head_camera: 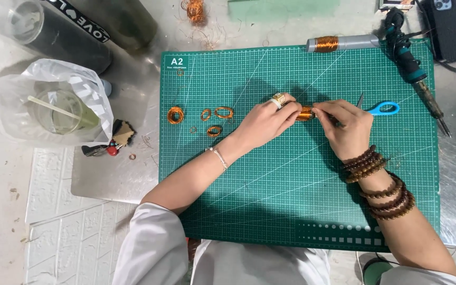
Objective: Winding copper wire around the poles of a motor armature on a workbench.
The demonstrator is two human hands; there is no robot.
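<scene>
Copper-coloured wire, wound into a small coil (305, 112), sits between both hands above the middle of the green cutting mat (291, 211). Left hand (262, 122): fingers drawn together, tips pinching the left end of the coil; a broad ring shows on one finger and a thin bracelet on the wrist. Right hand (347, 126): fingers curled, thumb and forefinger gripping the right end of the same coil; several strands of brown wooden beads (381, 184) wrap the wrist and forearm. Whether the coil touches the mat or is lifted just clear cannot be told. Scissors with blue handles (383, 108) lie on the mat just behind the right hand, partly hidden by it. To the left of the hands, well apart, several finished small wire rings (207, 117) lie loose on the mat. Along the far edge rests a grey rod wound with copper wire (339, 43), and beside it, at the right, a soldering iron with a teal grip (410, 66). Off the mat to the left stand a clear plastic bag holding a drink cup with a straw (62, 108) and a dark cylindrical bottle (59, 34).
</scene>
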